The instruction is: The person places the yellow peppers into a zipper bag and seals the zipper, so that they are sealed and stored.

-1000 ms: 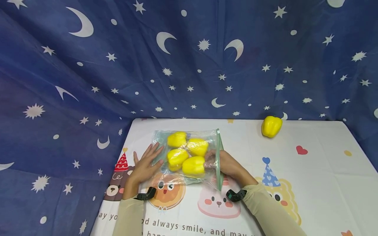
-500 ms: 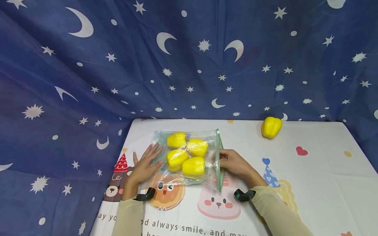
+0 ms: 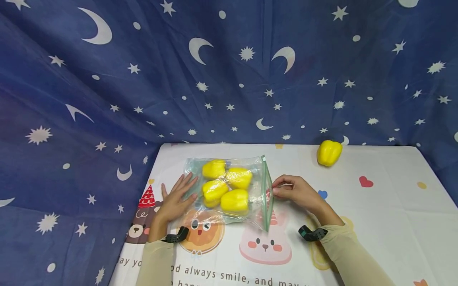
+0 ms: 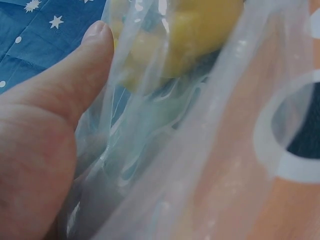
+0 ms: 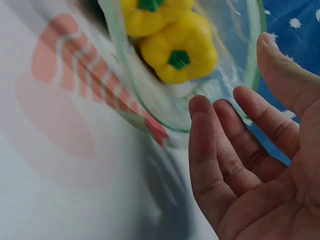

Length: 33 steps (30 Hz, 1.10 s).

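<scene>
**Four yellow peppers bagged, one left**

Our left hand rests on the bag, lower centre, fingers spread, gripping nothing; our right hand, loosely bent, empty, is beside its mouth. We judge only the fifth pepper, right of centre, remains.

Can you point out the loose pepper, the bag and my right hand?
Loose pepper (image 3: 329,153): head view, on its yellow side.
Bag (image 3: 264,192): head view, on the green rim of its mouth.
Right hand (image 3: 299,192): head view, on its middle.

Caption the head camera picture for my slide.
Left hand on a clear zipper bag holding four yellow bell peppers, right hand by the bag's open end, a fifth pepper farther back.
</scene>
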Motion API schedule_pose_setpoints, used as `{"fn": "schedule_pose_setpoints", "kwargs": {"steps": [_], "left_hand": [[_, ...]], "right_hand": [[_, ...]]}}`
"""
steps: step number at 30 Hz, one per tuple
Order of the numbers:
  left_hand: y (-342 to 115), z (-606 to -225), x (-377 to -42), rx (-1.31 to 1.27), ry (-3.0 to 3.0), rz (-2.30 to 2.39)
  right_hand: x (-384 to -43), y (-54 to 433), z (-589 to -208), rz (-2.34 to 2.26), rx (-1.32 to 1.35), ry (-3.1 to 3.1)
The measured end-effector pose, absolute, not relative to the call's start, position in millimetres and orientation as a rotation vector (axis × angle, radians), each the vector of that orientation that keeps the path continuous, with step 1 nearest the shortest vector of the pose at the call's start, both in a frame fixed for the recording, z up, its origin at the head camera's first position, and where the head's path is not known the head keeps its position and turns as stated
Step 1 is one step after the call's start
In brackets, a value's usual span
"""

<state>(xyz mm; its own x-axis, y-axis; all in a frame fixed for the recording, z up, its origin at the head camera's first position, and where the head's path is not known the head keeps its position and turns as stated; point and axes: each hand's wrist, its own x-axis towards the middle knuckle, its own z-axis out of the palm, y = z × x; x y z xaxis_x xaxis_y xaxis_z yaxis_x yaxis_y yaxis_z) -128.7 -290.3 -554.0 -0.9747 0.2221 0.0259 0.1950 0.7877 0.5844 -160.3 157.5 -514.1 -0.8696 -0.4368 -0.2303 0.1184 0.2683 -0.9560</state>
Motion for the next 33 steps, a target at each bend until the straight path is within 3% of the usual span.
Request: {"fn": "schedule_pose_setpoints", "kwargs": {"steps": [16, 33], "left_hand": [[-289.0, -550.4, -127.7, 0.316, 2.906, 0.961], [-289.5, -552.1, -128.0, 0.321, 2.906, 0.963]], "right_hand": [[-170.5, 204.3, -474.3, -1.615, -0.243, 2.591], [-190.4, 252.6, -444.8, -1.337, 0.023, 3.048]]}}
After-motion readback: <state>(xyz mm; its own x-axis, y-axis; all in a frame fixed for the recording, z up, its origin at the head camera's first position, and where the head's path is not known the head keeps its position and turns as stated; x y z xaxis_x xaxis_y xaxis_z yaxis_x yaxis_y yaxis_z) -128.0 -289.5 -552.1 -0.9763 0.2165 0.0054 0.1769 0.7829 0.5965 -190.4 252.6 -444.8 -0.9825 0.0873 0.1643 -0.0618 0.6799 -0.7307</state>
